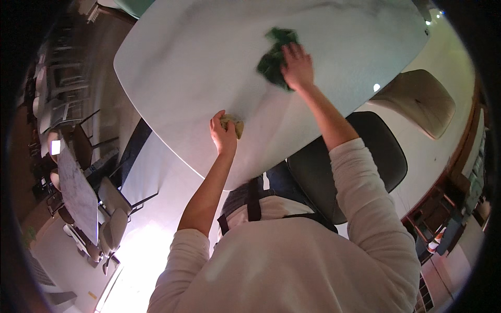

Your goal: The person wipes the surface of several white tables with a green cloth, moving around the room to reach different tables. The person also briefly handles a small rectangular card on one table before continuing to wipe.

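A pale marbled tabletop (188, 78) with rounded corners stretches out in front of me. My right hand (299, 66) lies over a crumpled dark green cloth (272, 68), its fingers spread on the cloth's right side; hand and cloth are slightly blurred. Nearer to my body, my left hand (223, 131) grips a small yellowish cloth or sponge (238, 127) between thumb and fingers, low at the table's surface. Which of the two it is cannot be told. The palm hides part of it.
A black chair (375, 152) stands close at my right, against the table edge. Beyond it is a beige-brown chair (422, 101). To the left, another marbled table (76, 187) has several chairs around it. A green seat (135, 6) shows at the table's far left.
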A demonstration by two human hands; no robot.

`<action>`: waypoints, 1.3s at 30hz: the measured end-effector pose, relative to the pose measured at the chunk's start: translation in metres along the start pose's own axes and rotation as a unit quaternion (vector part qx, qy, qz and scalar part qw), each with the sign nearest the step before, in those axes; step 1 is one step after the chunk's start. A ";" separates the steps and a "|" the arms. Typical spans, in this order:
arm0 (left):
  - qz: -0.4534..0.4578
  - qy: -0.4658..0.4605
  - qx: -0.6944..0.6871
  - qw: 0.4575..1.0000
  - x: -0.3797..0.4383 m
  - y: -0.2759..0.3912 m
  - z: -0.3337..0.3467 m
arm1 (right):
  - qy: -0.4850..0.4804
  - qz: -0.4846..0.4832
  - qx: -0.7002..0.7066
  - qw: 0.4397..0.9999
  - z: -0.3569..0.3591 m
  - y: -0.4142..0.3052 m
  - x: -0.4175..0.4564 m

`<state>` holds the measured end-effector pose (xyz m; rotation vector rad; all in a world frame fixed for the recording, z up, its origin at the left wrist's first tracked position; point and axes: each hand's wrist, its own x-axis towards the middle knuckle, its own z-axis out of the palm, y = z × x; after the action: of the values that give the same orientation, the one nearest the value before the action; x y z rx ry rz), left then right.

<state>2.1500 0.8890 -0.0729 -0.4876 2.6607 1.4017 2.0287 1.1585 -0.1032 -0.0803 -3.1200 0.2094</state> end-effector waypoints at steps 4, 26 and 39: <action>0.005 -0.013 -0.002 1.000 -0.005 -0.007 0.011 | 0.081 0.110 0.004 0.991 0.016 0.053 -0.017; 0.182 -0.048 0.115 0.975 -0.030 -0.044 0.018 | 0.013 0.003 -0.034 0.999 -0.033 0.031 -0.194; 0.226 -0.052 0.207 0.950 -0.039 -0.024 0.017 | 0.009 -0.313 0.091 0.945 -0.035 -0.057 -0.226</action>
<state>2.1936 0.8990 -0.0925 0.2454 2.9734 0.8535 2.2519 1.0949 -0.0632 0.8841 -2.8973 0.4645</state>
